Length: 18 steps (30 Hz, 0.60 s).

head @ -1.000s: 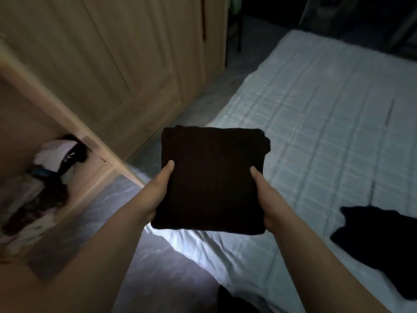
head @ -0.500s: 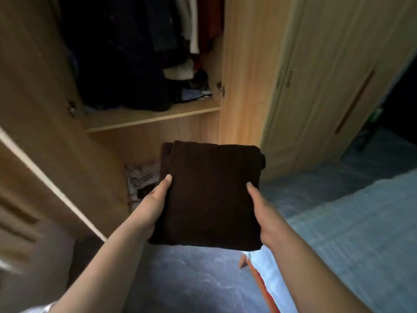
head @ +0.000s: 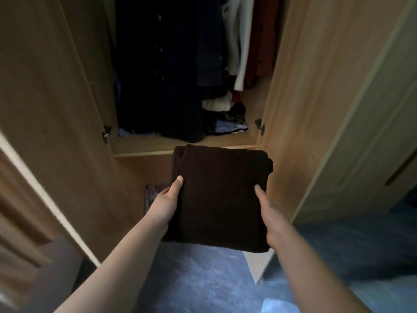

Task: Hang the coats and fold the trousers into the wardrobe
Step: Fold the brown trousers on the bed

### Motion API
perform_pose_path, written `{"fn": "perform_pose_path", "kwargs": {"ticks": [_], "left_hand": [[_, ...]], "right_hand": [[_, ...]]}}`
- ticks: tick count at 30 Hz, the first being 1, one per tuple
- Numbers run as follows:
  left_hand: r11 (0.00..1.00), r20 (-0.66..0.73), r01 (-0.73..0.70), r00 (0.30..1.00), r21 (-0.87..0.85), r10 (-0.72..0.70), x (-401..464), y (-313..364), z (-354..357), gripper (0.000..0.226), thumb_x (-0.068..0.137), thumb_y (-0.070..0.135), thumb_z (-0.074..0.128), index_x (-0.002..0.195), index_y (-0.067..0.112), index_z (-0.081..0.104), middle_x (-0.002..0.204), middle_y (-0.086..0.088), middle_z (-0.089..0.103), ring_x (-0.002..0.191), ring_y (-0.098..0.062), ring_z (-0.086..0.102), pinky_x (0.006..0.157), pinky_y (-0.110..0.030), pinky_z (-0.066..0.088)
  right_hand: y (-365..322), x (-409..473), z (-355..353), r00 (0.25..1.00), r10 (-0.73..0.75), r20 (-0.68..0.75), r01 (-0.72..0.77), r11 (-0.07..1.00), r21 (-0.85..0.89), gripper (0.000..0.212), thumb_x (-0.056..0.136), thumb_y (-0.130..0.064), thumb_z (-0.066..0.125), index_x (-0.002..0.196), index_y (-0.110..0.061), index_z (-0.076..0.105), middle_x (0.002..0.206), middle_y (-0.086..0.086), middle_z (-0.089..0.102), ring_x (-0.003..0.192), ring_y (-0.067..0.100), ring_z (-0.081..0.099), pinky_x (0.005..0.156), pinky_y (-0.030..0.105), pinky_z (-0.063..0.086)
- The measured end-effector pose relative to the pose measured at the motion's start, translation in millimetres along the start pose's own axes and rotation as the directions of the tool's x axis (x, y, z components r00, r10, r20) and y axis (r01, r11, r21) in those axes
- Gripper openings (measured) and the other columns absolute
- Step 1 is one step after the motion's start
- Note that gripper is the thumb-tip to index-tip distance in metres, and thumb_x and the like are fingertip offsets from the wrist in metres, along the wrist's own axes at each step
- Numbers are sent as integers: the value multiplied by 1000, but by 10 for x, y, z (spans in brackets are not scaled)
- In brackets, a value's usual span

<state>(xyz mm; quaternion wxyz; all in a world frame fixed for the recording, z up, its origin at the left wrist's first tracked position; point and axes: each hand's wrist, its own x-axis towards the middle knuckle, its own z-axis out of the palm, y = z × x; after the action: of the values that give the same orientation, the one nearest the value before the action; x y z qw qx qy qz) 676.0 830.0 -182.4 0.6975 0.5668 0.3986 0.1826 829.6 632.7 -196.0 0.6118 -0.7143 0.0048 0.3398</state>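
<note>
I hold dark brown folded trousers [head: 220, 197] flat in front of me, a neat square bundle. My left hand [head: 165, 203] grips its left edge with the thumb on top. My right hand [head: 269, 213] grips the right edge the same way. Straight ahead the wooden wardrobe [head: 67, 86] stands with its doors swung wide. The bundle's far edge sits just below the front lip of the wardrobe shelf [head: 158, 147]. Dark coats [head: 167, 71] hang above that shelf.
The left door [head: 40, 136] and right door [head: 316, 109] flank the opening. Light and red garments [head: 246, 46] hang at the right, above a heap of loose clothes [head: 225, 116] on the shelf. Patterned fabric [head: 151, 195] lies in the lower compartment. Grey-blue floor [head: 203, 279] lies underfoot.
I have turned from the bed to face the wardrobe, carrying the folded trousers in both hands. The wardrobe opening is now centred and closer, the bed out of sight.
</note>
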Motion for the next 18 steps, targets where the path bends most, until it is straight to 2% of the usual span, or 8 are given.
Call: {"fn": "perform_pose_path", "kwargs": {"ticks": [2,4,7,10,11,15,18], "left_hand": [[1000,-21,-6,1000,23,7,380,121,243,65,87,67,58,122,13,66,107,-4,72,98,-23,69,92,-37,53],[999,-39,4,999,46,-2,758,246,459,69,86,68,57,123,11,66,108,-5,72,98,-25,69,91,-38,54],[999,-63,13,998,48,-10,1318,364,711,72,84,70,59,122,10,67,107,-6,74,98,-27,70,96,-43,54],[998,-95,29,995,53,-24,1838,484,921,74,87,69,57,126,7,64,113,-7,71,102,-28,67,98,-42,53],[998,-110,38,993,53,-32,2039,527,998,76,87,69,55,128,6,63,116,-8,69,103,-29,66,97,-41,52],[997,-134,40,991,70,-30,2684,708,1232,75,91,68,49,132,6,60,127,-10,64,115,-33,61,95,-40,49],[995,-122,13,993,101,0,3224,872,1387,73,91,69,47,131,9,60,127,-7,62,118,-33,59,104,-44,47]], "right_hand": [[-226,354,-55,1000,-11,-29,12,1000,18,68,88,-73,52,134,-23,56,106,0,63,108,26,59,107,44,43],[-475,713,-114,999,-21,-43,24,998,50,66,90,-69,53,132,-18,57,98,0,63,99,24,60,101,41,45],[-748,1285,-123,999,-31,-38,34,996,78,80,78,-79,59,130,-19,60,117,4,68,113,27,62,109,48,44],[-927,1942,-106,991,-66,-120,79,991,112,117,46,-97,62,140,-29,53,135,-2,61,123,26,58,112,49,41],[-980,2190,-101,989,-62,-134,80,988,131,119,42,-97,63,140,-31,53,135,-4,61,122,25,59,111,50,42],[-1231,2747,-46,993,-89,-78,102,980,172,89,52,-72,64,130,-30,61,125,-2,66,112,25,64,107,50,46],[-1483,3161,6,985,-128,-115,144,980,137,77,70,-63,61,139,-29,54,134,-1,60,119,25,58,110,51,42]]}}
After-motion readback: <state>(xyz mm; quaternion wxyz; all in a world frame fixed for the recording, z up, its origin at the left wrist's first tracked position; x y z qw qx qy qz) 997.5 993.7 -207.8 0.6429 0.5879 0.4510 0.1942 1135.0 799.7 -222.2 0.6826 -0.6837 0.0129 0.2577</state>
